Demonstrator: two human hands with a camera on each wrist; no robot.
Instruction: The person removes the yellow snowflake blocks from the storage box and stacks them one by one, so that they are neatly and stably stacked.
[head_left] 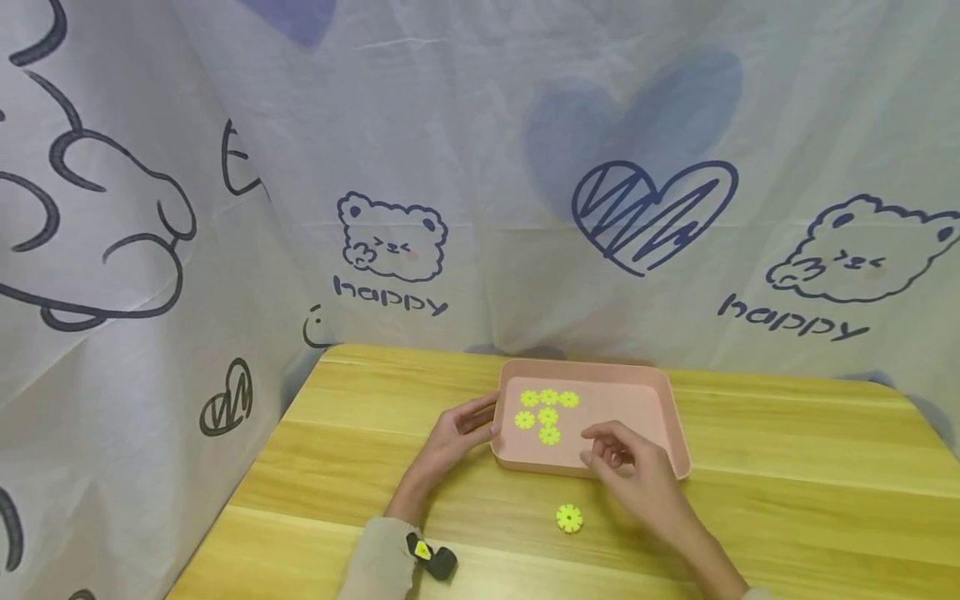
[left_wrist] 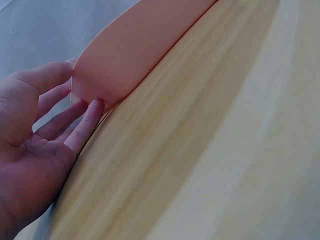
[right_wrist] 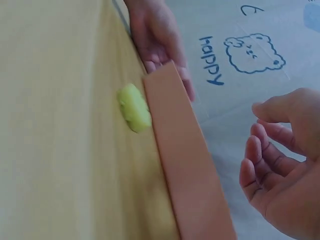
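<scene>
A shallow pink tray (head_left: 615,400) lies on the table. My left hand (head_left: 450,437) is at its left end, fingertips touching the outer wall; the left wrist view shows those fingers (left_wrist: 90,122) against the tray's corner (left_wrist: 115,65). Several yellow-green notched plastic discs (head_left: 548,416) lie flat in the tray's left part. Above the tray's near right part hovers my right hand (head_left: 637,471), its fingers loosely bent and nothing between thumb and fingertips. One more notched disc (head_left: 569,518) lies on the wood in front of the tray; the right wrist view shows this disc (right_wrist: 134,107) blurred.
The wooden table (head_left: 787,467) extends to both sides of the tray. Behind it and to the left hangs a pale printed cloth (head_left: 495,267) with bears and hearts. A small black device (head_left: 435,560) is strapped to the left wrist.
</scene>
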